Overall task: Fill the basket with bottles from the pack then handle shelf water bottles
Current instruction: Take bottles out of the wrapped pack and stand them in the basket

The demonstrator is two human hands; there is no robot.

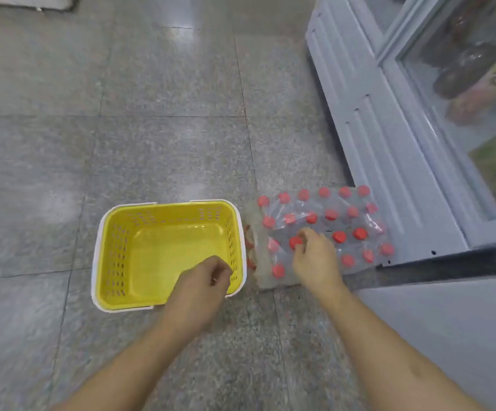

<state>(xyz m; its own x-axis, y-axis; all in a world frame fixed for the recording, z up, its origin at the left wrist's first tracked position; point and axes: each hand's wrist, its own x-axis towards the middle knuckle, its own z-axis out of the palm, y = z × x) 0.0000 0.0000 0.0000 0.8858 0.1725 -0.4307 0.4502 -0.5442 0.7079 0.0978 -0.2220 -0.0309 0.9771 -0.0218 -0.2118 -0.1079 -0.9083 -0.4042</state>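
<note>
A yellow basket point(116, 256) with a white rim stands on the floor, nothing inside it. Right beside it sits a shrink-wrapped pack of water bottles point(341, 209) with red caps, its plastic torn at the near left. My right hand point(314, 259) rests on the pack, fingers pinched around one red-capped bottle point(295, 241) in the near rows. My left hand point(203, 280) hovers over the basket's near right corner, fingers loosely curled and holding nothing.
A grey refrigerated cabinet point(389, 137) with glass doors stands to the right, its base touching the pack. Grey speckled floor tiles point(151, 129) stretch to the left and beyond. A dark mat edge point(33, 2) lies at the far top left.
</note>
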